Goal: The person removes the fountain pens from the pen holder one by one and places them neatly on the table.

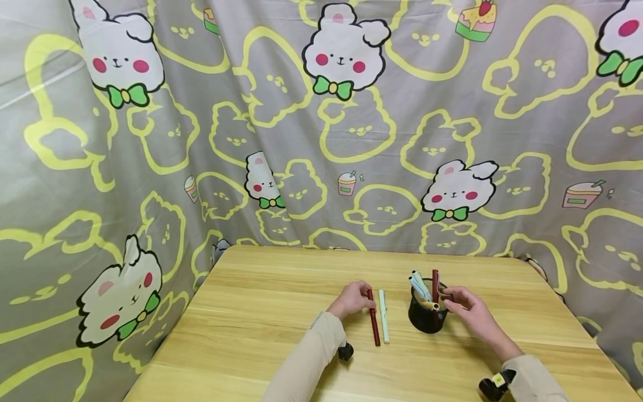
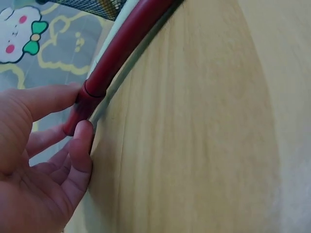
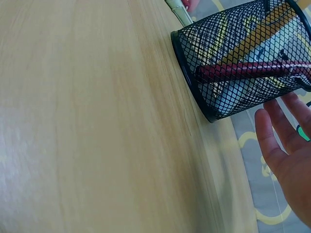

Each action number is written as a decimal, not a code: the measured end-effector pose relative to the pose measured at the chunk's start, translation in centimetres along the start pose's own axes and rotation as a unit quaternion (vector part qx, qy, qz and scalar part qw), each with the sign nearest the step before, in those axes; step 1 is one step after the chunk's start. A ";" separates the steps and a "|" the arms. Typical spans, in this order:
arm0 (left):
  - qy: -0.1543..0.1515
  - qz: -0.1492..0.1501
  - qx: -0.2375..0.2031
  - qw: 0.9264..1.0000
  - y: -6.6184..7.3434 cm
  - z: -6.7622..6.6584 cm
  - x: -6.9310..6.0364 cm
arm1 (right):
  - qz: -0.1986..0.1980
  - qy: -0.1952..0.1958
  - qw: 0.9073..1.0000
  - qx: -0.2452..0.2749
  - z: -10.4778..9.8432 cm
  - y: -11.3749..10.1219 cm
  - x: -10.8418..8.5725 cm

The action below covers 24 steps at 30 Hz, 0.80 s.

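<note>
My left fingers [image 2: 51,101] are clamped on the far end of a dark red pen [image 1: 374,324], left of the black mesh cup [image 1: 421,320]. Mint pen [image 1: 384,318] lies between that pen and the cup, on the worktop [image 1: 241,335]. My right fingers [image 3: 268,138] are apart, just right of the cup; can't tell if they touch it. In the cup: second red pen [image 1: 435,283], pale blue pens [image 1: 420,285], mustard pen [image 1: 428,305]. Printed curtain [image 1: 296,134] behind the cup.

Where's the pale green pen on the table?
In the head view, the pale green pen lies on the table, right of centre, between the dark red pen at the left hand and the black mesh cup.
</note>
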<state>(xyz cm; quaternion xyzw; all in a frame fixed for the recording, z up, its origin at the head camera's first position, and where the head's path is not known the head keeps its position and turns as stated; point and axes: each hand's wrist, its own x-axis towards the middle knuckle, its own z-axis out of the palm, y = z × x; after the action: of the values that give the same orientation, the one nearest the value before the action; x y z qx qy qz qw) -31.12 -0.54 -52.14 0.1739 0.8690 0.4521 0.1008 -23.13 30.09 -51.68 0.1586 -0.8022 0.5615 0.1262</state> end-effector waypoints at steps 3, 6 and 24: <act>-0.002 0.000 0.019 1.000 0.4 0.0 -0.1 | 0.002 0.001 1.000 -0.001 0.0 0.0 0.0; -0.003 0.001 0.034 0.999 0.6 0.0 -0.1 | 0.006 0.003 1.000 -0.003 0.1 0.0 0.0; 0.000 -0.005 0.058 0.998 0.0 0.0 -0.3 | 0.019 0.005 1.000 -0.016 0.1 -0.5 -0.2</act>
<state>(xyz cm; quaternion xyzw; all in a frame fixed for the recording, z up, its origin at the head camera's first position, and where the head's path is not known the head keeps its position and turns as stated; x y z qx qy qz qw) -30.83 -0.64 -52.13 0.1751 0.8945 0.4007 0.0928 -22.77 29.88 -51.38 0.1382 -0.8133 0.5518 0.1222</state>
